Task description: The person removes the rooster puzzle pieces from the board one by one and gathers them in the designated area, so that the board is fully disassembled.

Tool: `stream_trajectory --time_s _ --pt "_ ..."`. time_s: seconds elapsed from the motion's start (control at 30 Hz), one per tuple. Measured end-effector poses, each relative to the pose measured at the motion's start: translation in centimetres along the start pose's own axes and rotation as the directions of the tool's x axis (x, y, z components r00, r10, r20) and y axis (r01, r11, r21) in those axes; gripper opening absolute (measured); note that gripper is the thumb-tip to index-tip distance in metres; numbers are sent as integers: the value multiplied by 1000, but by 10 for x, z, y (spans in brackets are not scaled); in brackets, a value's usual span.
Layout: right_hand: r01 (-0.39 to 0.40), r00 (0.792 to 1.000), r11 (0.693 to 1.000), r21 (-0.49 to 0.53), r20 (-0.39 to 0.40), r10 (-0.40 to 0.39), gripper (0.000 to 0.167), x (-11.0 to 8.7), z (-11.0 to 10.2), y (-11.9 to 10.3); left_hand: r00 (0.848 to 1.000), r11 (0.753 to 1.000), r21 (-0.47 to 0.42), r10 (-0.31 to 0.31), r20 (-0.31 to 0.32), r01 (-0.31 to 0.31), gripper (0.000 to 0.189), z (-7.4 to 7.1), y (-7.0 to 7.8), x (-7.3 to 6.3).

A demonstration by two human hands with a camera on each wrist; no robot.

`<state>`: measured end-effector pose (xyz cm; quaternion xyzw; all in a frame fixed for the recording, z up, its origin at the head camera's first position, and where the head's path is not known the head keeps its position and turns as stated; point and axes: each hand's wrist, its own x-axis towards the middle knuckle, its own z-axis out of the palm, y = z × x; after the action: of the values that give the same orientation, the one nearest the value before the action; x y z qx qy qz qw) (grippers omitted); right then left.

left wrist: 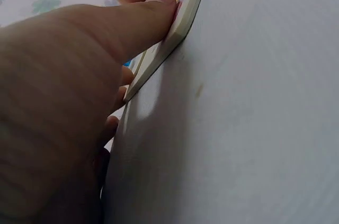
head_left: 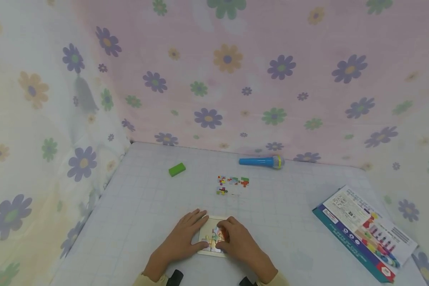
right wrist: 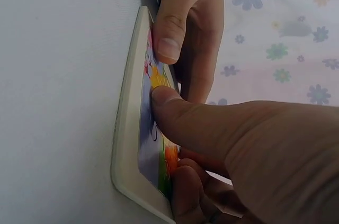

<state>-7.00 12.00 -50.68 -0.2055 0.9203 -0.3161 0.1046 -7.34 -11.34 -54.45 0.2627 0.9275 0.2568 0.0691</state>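
Observation:
A shallow, light-coloured puzzle tray (head_left: 212, 254) lies on the table between the two hands, with several joined jigsaw pieces (head_left: 214, 243) in its lower right part. The left hand (head_left: 182, 237) rests along the tray's left side, fingers extended, and its thumb presses the pieces near the bottom edge. At the right side, the right hand (head_left: 240, 239) has curled fingers and holds a puzzle piece (right wrist: 170, 160) against the tray. Its thumb presses the picture near a yellow part, as the right wrist view shows. The fingers hide much of the tray's right side.
Loose jigsaw pieces (head_left: 221, 180) lie beyond the tray. Farther back are a green block (head_left: 177, 169) and a blue toy microphone (head_left: 257, 162). A printed box (head_left: 364, 234) lies at the right. Flowered cloth (head_left: 228, 91) hangs behind the table and at its sides.

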Motion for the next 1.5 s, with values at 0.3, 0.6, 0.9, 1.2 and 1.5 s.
stream_trajectory --time_s 0.3,0.6,0.9,1.2,1.5 --pt "8 1000 1000 -10 11 -8 47 2 2 0 996 996 78 -45 -79 51 80 9 9 2" --pt "-11 1000 1000 23 28 11 43 2 2 7 994 996 61 -63 -87 68 80 10 14 2" --pt "42 999 999 35 30 -43 43 2 1 14 994 996 58 -63 -93 68 79 7 15 4" --pt "55 996 998 14 66 -56 41 4 -4 12 991 998 48 -41 -125 47 78 6 16 3" --pt "101 991 987 -124 102 -88 38 3 -5 5 992 996 61 -55 -112 62 80 7 15 5"
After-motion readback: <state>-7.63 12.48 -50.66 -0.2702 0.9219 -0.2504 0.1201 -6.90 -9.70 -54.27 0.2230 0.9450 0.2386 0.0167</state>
